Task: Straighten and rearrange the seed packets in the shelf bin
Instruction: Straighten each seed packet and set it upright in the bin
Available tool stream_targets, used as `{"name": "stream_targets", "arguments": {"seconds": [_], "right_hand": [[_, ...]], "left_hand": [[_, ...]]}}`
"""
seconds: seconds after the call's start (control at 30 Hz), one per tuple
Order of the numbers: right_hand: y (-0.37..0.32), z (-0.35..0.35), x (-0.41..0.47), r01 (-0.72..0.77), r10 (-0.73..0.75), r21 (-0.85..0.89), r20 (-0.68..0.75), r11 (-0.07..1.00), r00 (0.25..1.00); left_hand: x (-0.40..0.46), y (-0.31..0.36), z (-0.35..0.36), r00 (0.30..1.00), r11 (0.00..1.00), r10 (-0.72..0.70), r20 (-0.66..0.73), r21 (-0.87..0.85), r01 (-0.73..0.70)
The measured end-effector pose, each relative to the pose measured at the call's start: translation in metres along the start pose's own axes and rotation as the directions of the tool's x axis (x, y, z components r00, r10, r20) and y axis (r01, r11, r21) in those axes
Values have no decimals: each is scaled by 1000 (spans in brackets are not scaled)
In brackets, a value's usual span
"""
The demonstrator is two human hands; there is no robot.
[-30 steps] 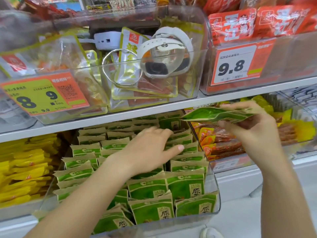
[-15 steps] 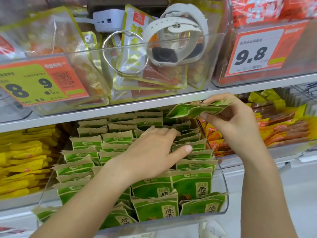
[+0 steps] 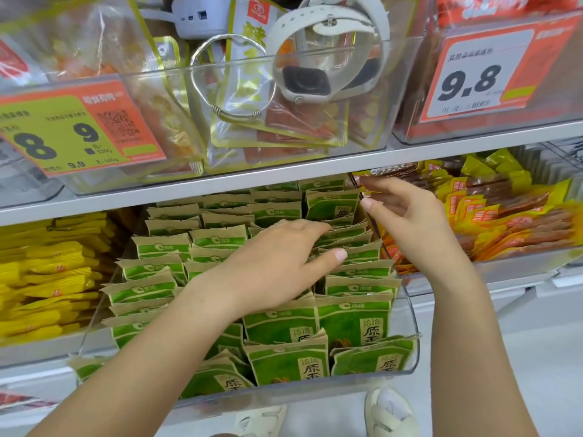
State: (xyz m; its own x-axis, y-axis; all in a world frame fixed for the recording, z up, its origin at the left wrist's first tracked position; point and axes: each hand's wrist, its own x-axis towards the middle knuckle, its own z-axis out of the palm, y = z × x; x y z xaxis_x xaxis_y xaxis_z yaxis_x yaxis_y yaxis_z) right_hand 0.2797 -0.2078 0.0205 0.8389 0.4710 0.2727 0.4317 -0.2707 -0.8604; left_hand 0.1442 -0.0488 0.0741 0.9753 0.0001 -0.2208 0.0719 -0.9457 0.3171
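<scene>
Green and tan seed packets (image 3: 284, 361) stand in rows in a clear plastic shelf bin (image 3: 407, 313) on the lower shelf. My left hand (image 3: 274, 263) lies flat on the middle rows, fingers straight, pressing the packet tops toward the back right. My right hand (image 3: 407, 216) hovers at the bin's back right corner with loosely spread fingers and holds nothing. One green packet (image 3: 331, 205) stands upright just left of its fingertips. The front packets lean at uneven angles.
The shelf edge (image 3: 284, 171) runs just above the bin. An upper clear bin holds a white watch (image 3: 315, 80), a metal bangle (image 3: 233, 86) and snack bags. Yellow packets (image 3: 47, 272) fill the left bin, red and yellow snacks (image 3: 504, 216) the right.
My right hand carried a flat green packet from the right to the bin's back right corner and let it go; it now stands upright there. My left hand stayed on the middle rows.
</scene>
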Motion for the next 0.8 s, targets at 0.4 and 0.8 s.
{"name": "stream_targets", "arguments": {"seconds": [0.4, 0.8], "right_hand": [[-5, 4, -7, -56, 69, -120, 105, 991, 992], [-2, -6, 7, -24, 49, -227, 107, 974, 993]], "left_hand": [[40, -17, -6, 981, 967, -19, -192, 245, 67], [48, -34, 3, 985, 997, -76, -153, 3, 77]]}}
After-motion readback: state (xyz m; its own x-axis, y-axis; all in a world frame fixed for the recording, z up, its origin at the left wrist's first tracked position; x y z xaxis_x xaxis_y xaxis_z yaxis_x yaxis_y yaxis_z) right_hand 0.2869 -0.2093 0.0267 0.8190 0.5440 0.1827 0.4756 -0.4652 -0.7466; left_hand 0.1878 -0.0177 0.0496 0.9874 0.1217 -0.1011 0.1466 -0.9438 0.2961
